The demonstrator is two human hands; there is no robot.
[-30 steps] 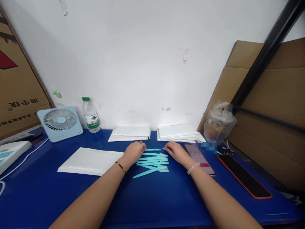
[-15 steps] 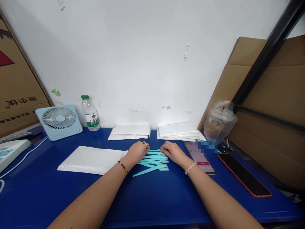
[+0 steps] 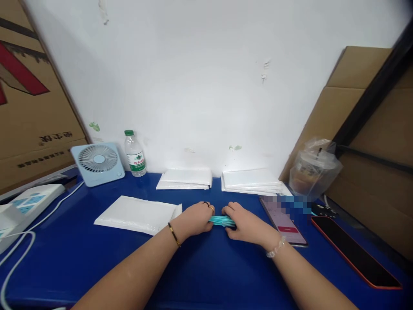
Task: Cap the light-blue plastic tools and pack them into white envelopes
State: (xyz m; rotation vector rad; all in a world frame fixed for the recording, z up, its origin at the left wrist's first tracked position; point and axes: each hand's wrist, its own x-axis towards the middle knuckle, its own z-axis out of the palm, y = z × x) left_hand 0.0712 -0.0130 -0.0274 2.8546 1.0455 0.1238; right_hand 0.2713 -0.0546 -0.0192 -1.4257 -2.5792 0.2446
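Both hands meet at the middle of the blue table (image 3: 206, 275). My left hand (image 3: 195, 220), with rings and a thin bracelet, is closed round the left end of a bundle of several teal plastic sticks (image 3: 222, 221). From the other side, my right hand (image 3: 247, 224), with a bead bracelet, grips the bundle's right end. Only a short stretch of the sticks shows between the hands. A white padded envelope (image 3: 137, 214) lies flat just left of my left hand.
Two stacks of white envelopes (image 3: 185, 178) (image 3: 251, 181) lie by the wall. A small blue fan (image 3: 97, 164) and water bottle (image 3: 135, 154) stand back left. Two phones (image 3: 285, 221) (image 3: 355, 252) and a bagged drink cup (image 3: 312, 170) sit right. Cardboard (image 3: 371, 129) leans right; a power strip (image 3: 24, 202) lies left.
The teal sticks lay spread out in a loose pile between my hands; both hands have closed in and gathered them into one tight bundle. The camera view has shifted slightly left.
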